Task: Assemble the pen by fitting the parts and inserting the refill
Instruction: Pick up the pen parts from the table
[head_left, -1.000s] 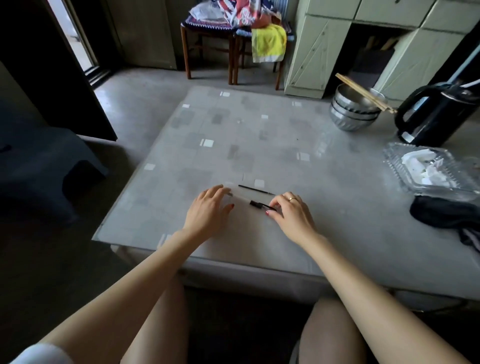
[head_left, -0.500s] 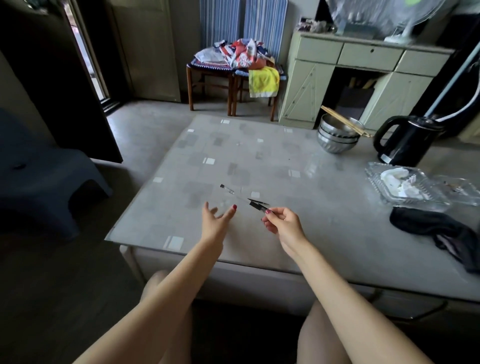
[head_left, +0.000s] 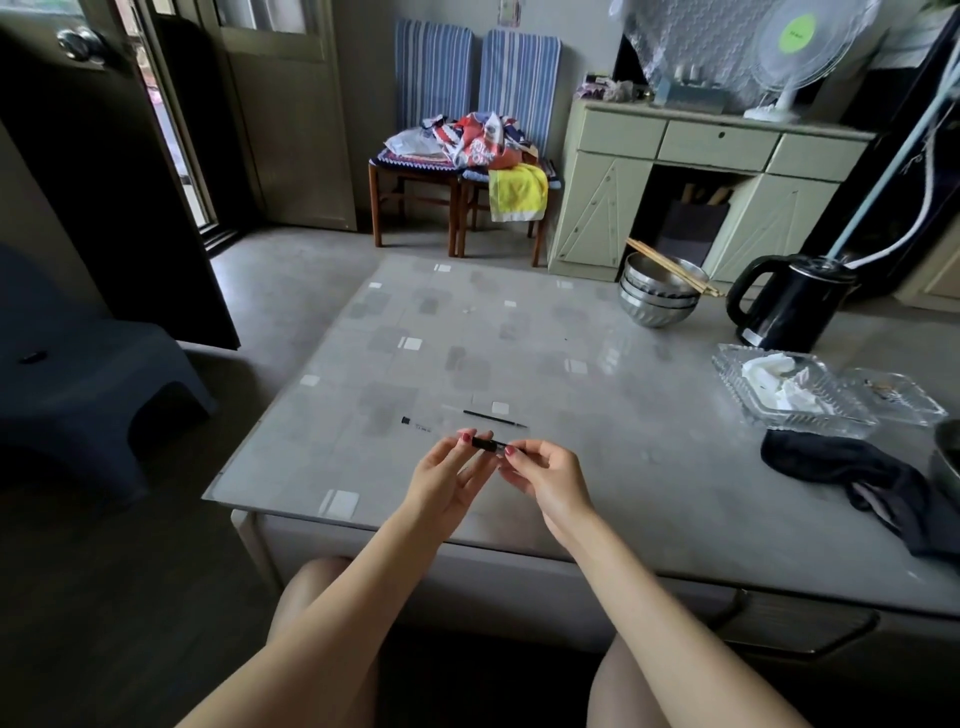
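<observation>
A short pen part with a black grip (head_left: 487, 443) is held just above the table between both hands. My left hand (head_left: 447, 480) pinches its left end with fingertips, and my right hand (head_left: 545, 478) pinches its right end. A thin black refill (head_left: 493, 418) lies flat on the table just beyond the hands. A clear pen barrel with a small black end cap (head_left: 415, 422) lies on the table to the left of the refill, apart from both hands.
The glass-topped table (head_left: 597, 415) carries stacked steel bowls with chopsticks (head_left: 657, 296), a black kettle (head_left: 792, 304), clear glass dishes with tissue (head_left: 795, 392) and a dark cloth (head_left: 852, 473) on the right. A dark plastic stool (head_left: 78, 374) stands left of the table.
My right hand lifted the black-gripped part off the table, and my left hand came in and took its other end. The camera view tilted upward.
</observation>
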